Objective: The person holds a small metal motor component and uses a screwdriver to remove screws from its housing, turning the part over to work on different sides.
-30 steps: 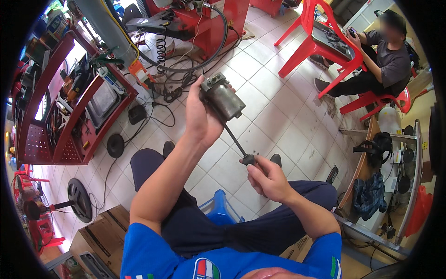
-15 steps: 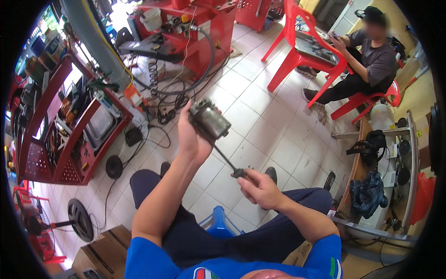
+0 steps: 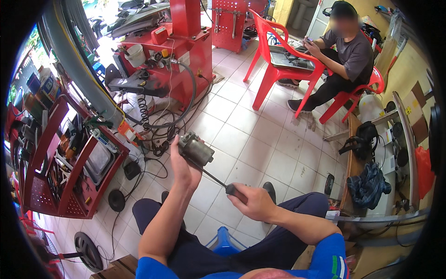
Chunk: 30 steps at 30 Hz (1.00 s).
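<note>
Holding a grey metal motor part [image 3: 196, 149] up over the tiled floor [image 3: 241, 130], the left hand [image 3: 182, 168] wraps its fingers around it. The right hand [image 3: 253, 202] fingers grip the screwdriver [image 3: 218, 180], tip at the part; housing looks still closed, fastening work unfinished.

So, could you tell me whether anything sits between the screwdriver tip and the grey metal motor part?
Nothing visible does: the black-handled screwdriver in the right hand runs straight to the grey metal motor part held by the left hand.
</note>
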Available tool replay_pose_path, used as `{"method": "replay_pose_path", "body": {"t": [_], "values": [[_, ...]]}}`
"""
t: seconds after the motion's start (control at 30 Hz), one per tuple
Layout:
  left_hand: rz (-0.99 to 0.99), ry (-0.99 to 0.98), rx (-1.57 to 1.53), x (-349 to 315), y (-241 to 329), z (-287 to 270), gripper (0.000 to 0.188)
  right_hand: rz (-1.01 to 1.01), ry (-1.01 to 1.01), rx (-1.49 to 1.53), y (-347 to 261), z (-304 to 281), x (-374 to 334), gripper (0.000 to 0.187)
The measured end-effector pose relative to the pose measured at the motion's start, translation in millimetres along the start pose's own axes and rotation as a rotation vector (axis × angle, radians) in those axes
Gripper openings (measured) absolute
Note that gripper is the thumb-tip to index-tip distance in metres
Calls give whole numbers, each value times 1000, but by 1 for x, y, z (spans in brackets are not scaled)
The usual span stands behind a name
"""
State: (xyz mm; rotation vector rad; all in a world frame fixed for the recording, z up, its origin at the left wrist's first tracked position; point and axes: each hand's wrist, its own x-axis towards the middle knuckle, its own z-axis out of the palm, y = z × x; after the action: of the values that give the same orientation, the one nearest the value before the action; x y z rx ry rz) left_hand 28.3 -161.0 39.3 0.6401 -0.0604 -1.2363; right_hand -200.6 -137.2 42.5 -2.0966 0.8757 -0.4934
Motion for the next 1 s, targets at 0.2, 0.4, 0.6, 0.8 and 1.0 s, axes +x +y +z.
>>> {"method": "replay_pose_path", "body": {"t": [0.2,0.4,0.6,0.8,1.0], "values": [[-14,-25,6,1,-2,-1,48,287,-280,490,4,-3,1,31],[-40,-12,-19,-3,2,3,48,452,-436,907,-2,-7,4,31],[-15,-37,16,-2,2,3,48,202,-177,628,15,13,-2,30],[-36,12,45,-6,-4,4,46,423,-249,667,-4,5,2,34],[-46,-20,96,-4,-10,2,49,439,-516,632,14,2,8,38]]}}
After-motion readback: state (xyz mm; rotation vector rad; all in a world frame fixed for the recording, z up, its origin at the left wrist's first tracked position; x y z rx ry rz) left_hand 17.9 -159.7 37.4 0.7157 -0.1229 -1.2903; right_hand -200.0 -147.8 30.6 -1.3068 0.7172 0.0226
